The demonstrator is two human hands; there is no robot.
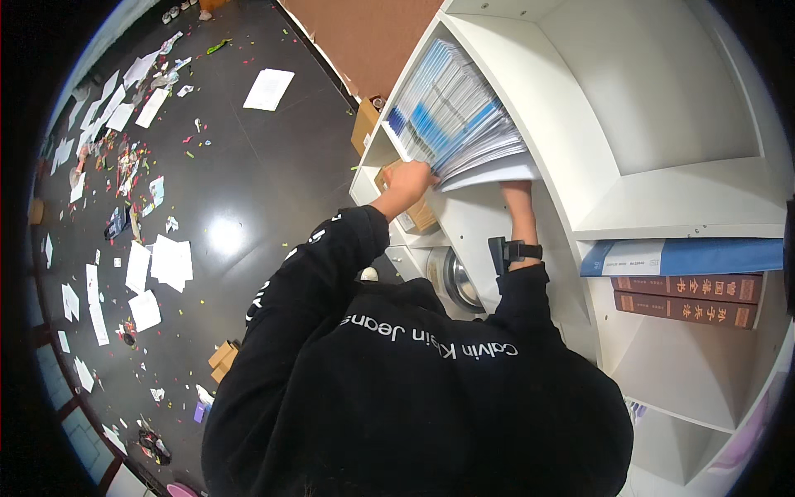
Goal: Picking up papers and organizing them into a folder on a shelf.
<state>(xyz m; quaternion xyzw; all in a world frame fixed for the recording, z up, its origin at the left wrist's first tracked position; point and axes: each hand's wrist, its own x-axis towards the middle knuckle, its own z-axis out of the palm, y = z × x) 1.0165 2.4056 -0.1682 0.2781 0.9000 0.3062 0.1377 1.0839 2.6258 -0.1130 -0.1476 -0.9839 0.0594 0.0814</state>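
Black sweatshirt (447,398) filled six o'clock, left hand (410,184) curled against paper stack (468,124) at one o'clock, right hand (516,192) mostly hidden, both grips unclear.

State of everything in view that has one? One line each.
stack: piled in the shelf, edges uneven, nearest white sheets bowed
left hand: fingers curled at the stack's corner; firmness of grip unclear
right hand: mostly hidden by the stack, grip can't be told
watch: strapped on the right wrist
blue binder: shut
brown books: both shut
papers: loose, scattered over the floor
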